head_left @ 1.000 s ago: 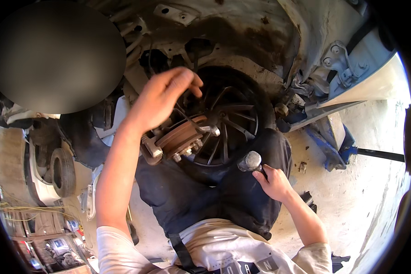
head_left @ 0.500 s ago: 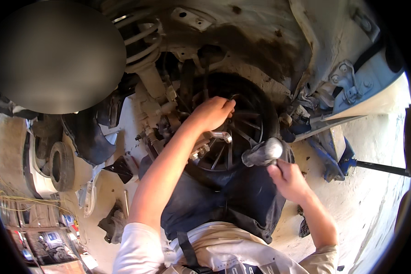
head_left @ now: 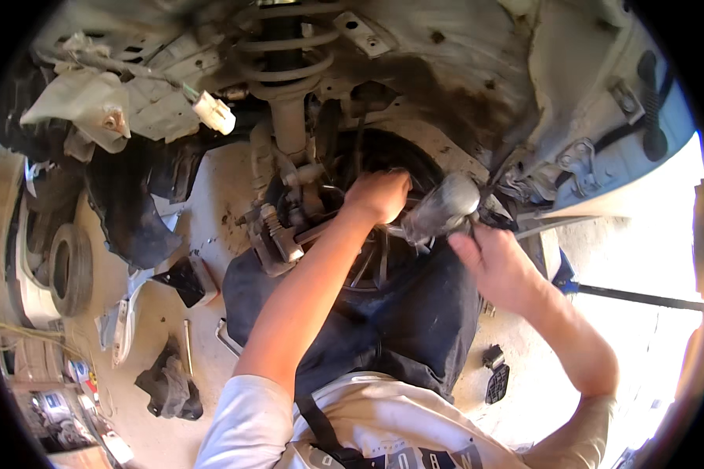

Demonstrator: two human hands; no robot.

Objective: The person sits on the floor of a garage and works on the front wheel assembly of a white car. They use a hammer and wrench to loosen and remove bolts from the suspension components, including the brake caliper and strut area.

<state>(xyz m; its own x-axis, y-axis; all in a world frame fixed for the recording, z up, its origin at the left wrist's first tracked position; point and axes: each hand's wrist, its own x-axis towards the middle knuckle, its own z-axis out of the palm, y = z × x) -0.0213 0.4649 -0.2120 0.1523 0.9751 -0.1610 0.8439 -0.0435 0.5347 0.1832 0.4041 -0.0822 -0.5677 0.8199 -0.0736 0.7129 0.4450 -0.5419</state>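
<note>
Swung nearer the left hand (head_left: 380, 195), whose hold is unclear, the hammer (head_left: 442, 209) is clamped in the right hand (head_left: 496, 264), leaving its head (head_left: 460, 195) free.

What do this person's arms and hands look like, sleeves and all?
The left hand and right hand are ungloved, with no watch or band visible. Short, pale, loose sleeves end near the elbows, leaving the forearms bare.

The left forearm (head_left: 309, 301) reaches forward and inward, the left hand (head_left: 379, 195) curled like a fist. The right arm (head_left: 563, 324) bends sharply, the right hand (head_left: 499, 266) clenched and slightly blurred.
</note>
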